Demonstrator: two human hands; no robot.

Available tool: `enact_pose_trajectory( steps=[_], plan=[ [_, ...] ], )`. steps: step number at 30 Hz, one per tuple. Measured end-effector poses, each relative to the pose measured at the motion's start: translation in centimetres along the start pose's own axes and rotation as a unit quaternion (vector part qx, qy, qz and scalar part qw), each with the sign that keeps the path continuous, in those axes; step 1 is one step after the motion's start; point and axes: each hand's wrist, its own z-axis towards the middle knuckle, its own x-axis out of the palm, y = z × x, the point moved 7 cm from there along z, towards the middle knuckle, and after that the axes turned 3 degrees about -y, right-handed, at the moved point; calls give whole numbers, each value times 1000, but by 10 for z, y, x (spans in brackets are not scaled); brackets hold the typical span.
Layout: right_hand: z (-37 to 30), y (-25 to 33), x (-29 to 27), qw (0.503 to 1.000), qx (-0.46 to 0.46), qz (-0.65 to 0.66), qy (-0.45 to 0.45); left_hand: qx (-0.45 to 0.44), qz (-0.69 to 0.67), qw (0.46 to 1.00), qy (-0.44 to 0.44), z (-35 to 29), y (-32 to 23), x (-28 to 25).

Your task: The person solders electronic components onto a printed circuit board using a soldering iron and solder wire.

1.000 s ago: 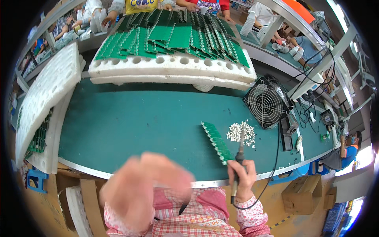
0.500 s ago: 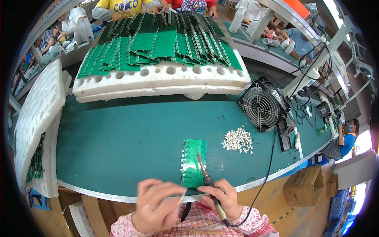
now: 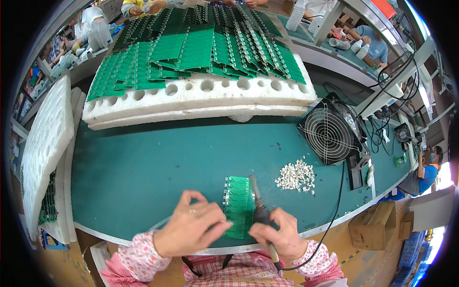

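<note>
A green circuit board (image 3: 237, 203) lies on the bench in front of me, with small pale connectors along its left edge. My right hand (image 3: 282, 234) is wrapped round the dark handle of a soldering iron (image 3: 261, 210), its metal tip pointing away from me beside the board's right edge. Over the lower left of the board is my left hand (image 3: 197, 225), its thumb and forefinger close together in a pinch. What they hold, if anything, is too small to make out. A heap of small white connectors (image 3: 296, 176) lies to the right of the board.
White foam slabs (image 3: 201, 106) at the back carry many stacked green boards (image 3: 196, 48). A fan with a wire guard (image 3: 330, 136) stands at the right, the iron's cord near it. More foam (image 3: 45, 148) leans at the left. Co-workers' hands (image 3: 146, 7) show beyond the stack.
My left hand has moved from the bench's front edge up to the board's left side. The iron has shifted right, from over the board to beside its right edge. The view has tilted slightly.
</note>
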Motion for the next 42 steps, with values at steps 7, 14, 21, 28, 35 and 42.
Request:
enact_pose_trajectory(
  steps=[7,14,21,28,35,42],
  plan=[
    [29,-6,-4,997,30,25,-72,47,-5,998,33,38,-7,-17],
    [41,-17,-9,991,84,34,-100,79,-23,996,33,46,-4,-14],
    [43,-14,-5,994,33,26,-98,61,-74,995,23,39,1,-13],
    [40,-10,-5,993,-46,-107,-7,12,95,995,-42,21,17,-14],
    [34,-26,-26,984,44,-17,-172,-44,112,983,-140,29,41,-17],
    [3,-68,2,878,281,312,-230,-120,-42,978,-163,13,100,5]
  ],
)
